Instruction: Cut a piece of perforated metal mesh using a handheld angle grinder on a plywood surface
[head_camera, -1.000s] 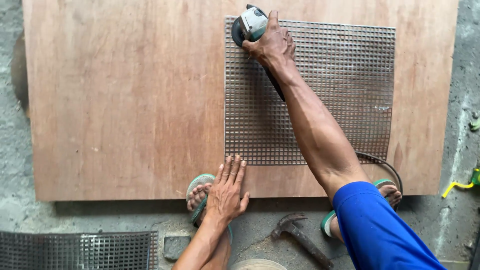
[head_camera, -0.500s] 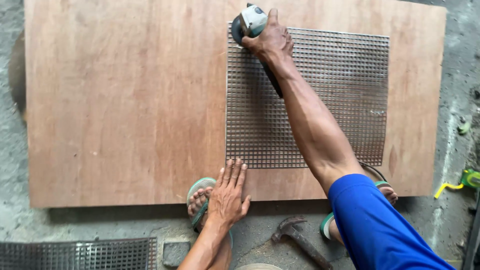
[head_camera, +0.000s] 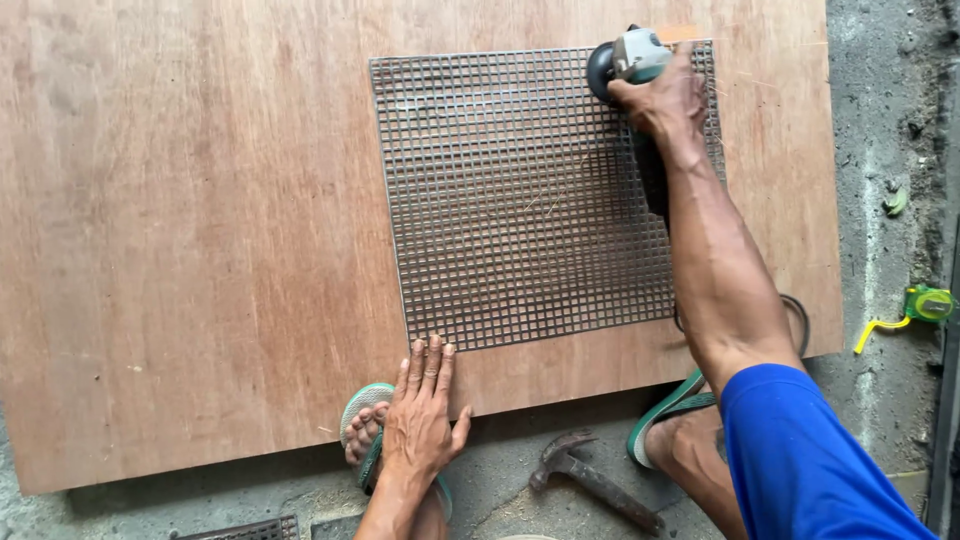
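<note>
Plywood (head_camera: 200, 250): grinder (head_camera: 630, 60) in right-hand fingers (head_camera: 650, 100)

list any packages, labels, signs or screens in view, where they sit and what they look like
None in view: no package, sign, screen or readable label on the brown plywood board, grey metal grid mesh or grey angle grinder.

Mesh panel (head_camera: 520, 200) on plywood board (head_camera: 200, 230); hammer (head_camera: 590, 482) on floor before it.
</note>
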